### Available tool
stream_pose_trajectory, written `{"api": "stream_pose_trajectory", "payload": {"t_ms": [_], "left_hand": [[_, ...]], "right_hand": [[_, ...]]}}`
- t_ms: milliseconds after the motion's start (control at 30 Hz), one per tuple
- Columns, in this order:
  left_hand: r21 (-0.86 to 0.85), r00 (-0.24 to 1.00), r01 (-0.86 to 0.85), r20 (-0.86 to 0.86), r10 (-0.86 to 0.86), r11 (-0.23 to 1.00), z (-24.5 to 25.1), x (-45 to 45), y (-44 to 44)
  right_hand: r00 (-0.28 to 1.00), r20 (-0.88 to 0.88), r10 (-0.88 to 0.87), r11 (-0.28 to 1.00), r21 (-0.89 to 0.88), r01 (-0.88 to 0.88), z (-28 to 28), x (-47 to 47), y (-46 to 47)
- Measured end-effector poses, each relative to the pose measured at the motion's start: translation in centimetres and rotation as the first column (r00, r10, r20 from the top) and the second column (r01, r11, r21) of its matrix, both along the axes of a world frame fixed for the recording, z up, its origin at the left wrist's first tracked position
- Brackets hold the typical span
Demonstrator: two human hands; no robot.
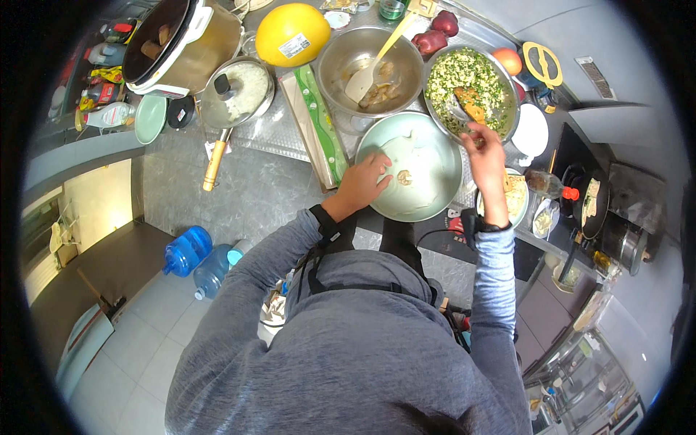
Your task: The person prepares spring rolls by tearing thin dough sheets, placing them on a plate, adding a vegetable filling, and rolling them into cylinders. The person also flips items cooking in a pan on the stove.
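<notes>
Before me a wide pale-green bowl (455, 187) holds a thin whitish sheet, possibly a wrapper (427, 193), with a small shrimp-like piece (405, 177) at its middle. My left hand (363, 184) reaches over the bowl's left side, fingers curled and apart, nothing seen in them. At the near edge of a steel bowl of chopped greens and egg (462, 68) is my right hand (485, 152). Its fingers meet the near end of a wooden spatula (471, 106); whether they grip it is unclear. Another steel bowl (326, 70) contains shrimp-like pieces (380, 92) and a cream spatula (361, 84).
Left of the bowls lie a long green-and-white box (318, 125), a lidded pan (236, 95) and a yellow melon (292, 33). At right are a red-capped bottle (546, 184), a dish of pale food (517, 198) and a frying pan (590, 201). Blue water jugs (187, 251) lie on the floor.
</notes>
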State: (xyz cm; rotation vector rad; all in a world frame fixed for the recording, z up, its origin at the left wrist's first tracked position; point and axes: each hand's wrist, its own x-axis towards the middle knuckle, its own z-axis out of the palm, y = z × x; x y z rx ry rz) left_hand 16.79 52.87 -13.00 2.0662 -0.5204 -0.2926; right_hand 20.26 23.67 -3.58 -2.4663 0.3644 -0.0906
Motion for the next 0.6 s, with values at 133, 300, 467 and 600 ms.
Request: {"api": "stream_pose_trajectory", "payload": {"t_ms": [133,300,467,600], "left_hand": [[-0.008,0.999,0.043,0.015,-0.043,0.999,0.6,0.4,-1.5],[0.010,0.993,0.113,0.012,-0.114,0.993,1.2,0.9,-3.4],[-0.044,0.997,0.071,-0.025,-0.072,0.997,1.1,1.0,-4.7],[-0.089,0.999,-0.030,0.013,0.031,0.996,0.3,3.3,-6.6]], "right_hand": [[0.992,-0.078,-0.104,0.874,-0.482,0.054,1.3,-3.9,-5.0],[0.932,-0.301,-0.201,0.838,-0.545,0.004,-1.5,-5.5,-8.0],[0.990,-0.143,0.010,0.957,-0.287,-0.051,-2.9,-4.7,-8.9],[0.971,-0.237,-0.029,0.905,-0.419,-0.075,1.8,-4.1,-10.0]]}}
